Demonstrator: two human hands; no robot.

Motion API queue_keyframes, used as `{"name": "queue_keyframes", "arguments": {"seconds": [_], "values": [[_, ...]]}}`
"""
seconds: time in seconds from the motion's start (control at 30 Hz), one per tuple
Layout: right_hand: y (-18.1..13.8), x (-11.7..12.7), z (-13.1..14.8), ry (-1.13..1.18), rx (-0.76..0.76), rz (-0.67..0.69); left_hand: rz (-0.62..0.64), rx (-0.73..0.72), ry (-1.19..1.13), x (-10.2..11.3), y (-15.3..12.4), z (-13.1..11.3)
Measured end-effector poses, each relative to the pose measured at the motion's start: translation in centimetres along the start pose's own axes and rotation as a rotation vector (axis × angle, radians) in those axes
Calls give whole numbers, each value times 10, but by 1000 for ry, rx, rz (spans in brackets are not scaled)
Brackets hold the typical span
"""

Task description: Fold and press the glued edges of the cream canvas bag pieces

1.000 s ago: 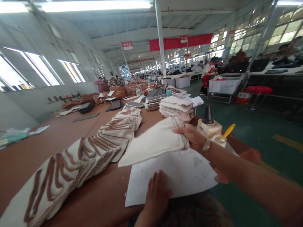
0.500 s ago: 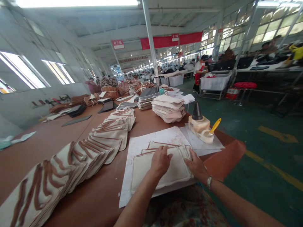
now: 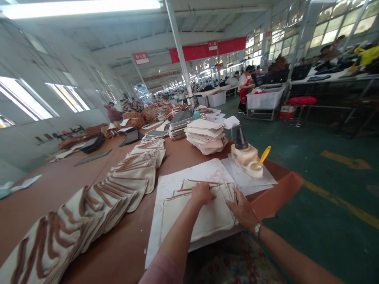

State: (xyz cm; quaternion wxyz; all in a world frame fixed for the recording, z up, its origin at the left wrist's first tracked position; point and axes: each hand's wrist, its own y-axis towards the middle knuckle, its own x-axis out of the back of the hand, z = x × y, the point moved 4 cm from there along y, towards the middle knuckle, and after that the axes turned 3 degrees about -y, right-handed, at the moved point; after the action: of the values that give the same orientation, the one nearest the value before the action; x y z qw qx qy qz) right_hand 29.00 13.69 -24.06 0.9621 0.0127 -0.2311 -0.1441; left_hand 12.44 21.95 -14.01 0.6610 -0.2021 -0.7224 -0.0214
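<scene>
Cream panels with brown edge strips (image 3: 192, 221) lie overlapped on a white sheet (image 3: 156, 225) before me. My left hand (image 3: 202, 193) rests on the top panel near its far edge, fingers curled and pressed together; its fingertips are partly hidden. Along the right side, my right hand (image 3: 243, 210) grips the panels' edge, thumb on top and fingers around the far side. Beyond them stands a pale, glue-crusted container (image 3: 245, 156) with a black cone (image 3: 241, 138) on it. A yellow-handled brush (image 3: 264, 156) leans in its front part.
A long fanned row of similar panels (image 3: 118, 193) runs along the brown table (image 3: 124, 252) at left. Stacked cream pieces (image 3: 205, 136) stand ahead, with dark pieces (image 3: 181, 120) behind. A co-worker (image 3: 245, 88) stands by a white bin (image 3: 265, 98) across the aisle.
The whole view has shifted slightly. My left hand has turned a little, its fingers lying lower towards the right on the top panel. My right hand keeps its grip at the panels' edge.
</scene>
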Motion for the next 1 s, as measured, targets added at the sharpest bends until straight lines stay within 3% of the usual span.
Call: {"name": "queue_keyframes", "arguments": {"seconds": [0.17,0.33,0.67,0.77,0.9,0.97,1.0], "values": [[-1,1,3,1,-2,-4,97,-23,-68,3,0,1],[-3,5,6,-15,-3,-12,143,-93,-242,14,-20,5],[4,11,27,-127,-27,7,291,-304,-890,71,-112,44],[1,20,57,-160,90,21,327,-356,-1051,79,-150,52],[-18,35,133,-133,318,94,356,-372,-1201,79,-195,56],[-38,34,179,-55,455,234,343,-375,-1272,78,-214,55],[-52,29,203,52,558,411,327,-377,-1296,79,-223,53]]}}
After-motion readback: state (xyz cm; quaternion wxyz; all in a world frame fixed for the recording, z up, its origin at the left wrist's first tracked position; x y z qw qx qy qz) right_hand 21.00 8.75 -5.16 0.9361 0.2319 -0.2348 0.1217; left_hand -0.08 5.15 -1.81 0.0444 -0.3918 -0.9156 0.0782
